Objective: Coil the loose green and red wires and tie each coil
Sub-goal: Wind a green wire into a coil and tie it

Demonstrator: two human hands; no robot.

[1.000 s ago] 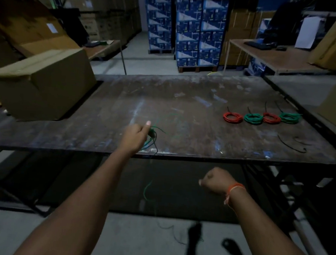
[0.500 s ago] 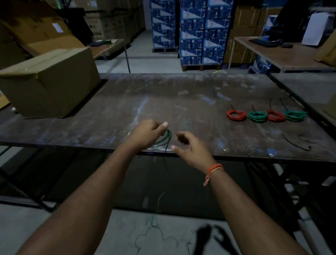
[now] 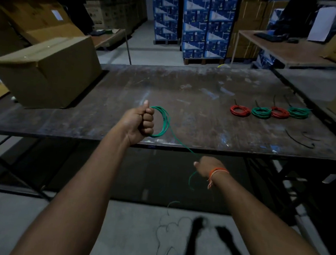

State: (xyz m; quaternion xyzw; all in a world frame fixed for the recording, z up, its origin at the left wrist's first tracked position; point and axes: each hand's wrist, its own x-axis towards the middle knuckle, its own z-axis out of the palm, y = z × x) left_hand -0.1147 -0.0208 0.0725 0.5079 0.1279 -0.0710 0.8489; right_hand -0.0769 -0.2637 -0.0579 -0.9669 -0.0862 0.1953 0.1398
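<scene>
My left hand (image 3: 138, 121) grips a partly wound green wire coil (image 3: 163, 123) above the near edge of the dark metal table (image 3: 126, 88). From the coil a green strand (image 3: 182, 144) runs down and right to my right hand (image 3: 208, 167), which holds it below the table edge. The wire's loose tail (image 3: 168, 227) trails on the floor. Two red coils (image 3: 240, 110) and two green coils (image 3: 261, 112), each tied, lie in a row at the table's right.
A large cardboard box (image 3: 45, 71) stands on the table's left side. Black cable ties (image 3: 299, 139) lie near the right front corner. Stacked blue cartons (image 3: 198, 24) and another table (image 3: 288, 48) are behind. The floor (image 3: 37, 217) lies below.
My left hand has lifted with the coil, which has gained a loop. My right hand has moved down and right from the coil, drawing the strand below the table edge.
</scene>
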